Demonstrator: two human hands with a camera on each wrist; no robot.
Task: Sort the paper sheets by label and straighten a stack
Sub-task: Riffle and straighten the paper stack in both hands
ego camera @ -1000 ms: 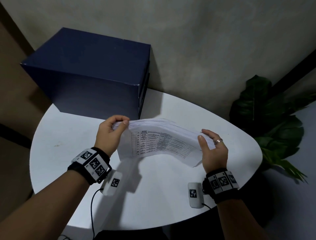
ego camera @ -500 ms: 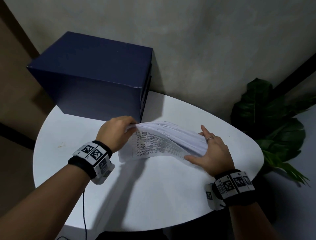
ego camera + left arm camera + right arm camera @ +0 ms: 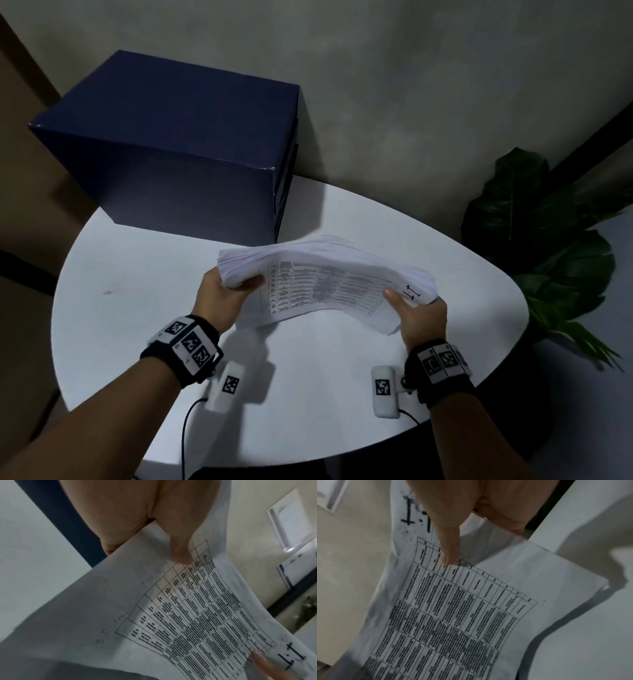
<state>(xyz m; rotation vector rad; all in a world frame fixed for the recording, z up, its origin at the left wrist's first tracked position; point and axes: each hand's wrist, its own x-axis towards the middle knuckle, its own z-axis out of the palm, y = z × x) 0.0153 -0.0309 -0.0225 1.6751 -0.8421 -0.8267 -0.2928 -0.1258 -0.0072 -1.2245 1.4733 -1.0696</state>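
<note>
A thick stack of paper sheets (image 3: 325,281) hangs in the air above the white table (image 3: 308,394), sagging in the middle. Its front sheet carries a printed table and a handwritten label "1.1" near the right end (image 3: 291,657) (image 3: 409,511). My left hand (image 3: 222,298) grips the stack's left end, thumb on the front sheet (image 3: 180,553). My right hand (image 3: 418,315) grips the right end, thumb lying on the printed table beside the label (image 3: 448,547). The fingers behind the stack are hidden.
A large dark blue box (image 3: 178,150) stands at the table's back left, close behind the stack. A leafy plant (image 3: 548,246) stands right of the table. The wall rises just behind. The table's front edge curves near my forearms.
The stack has been lifted off the table, where my right hand had been pressing it flat half a second ago. Both hands now hold its ends, nearer to me.
</note>
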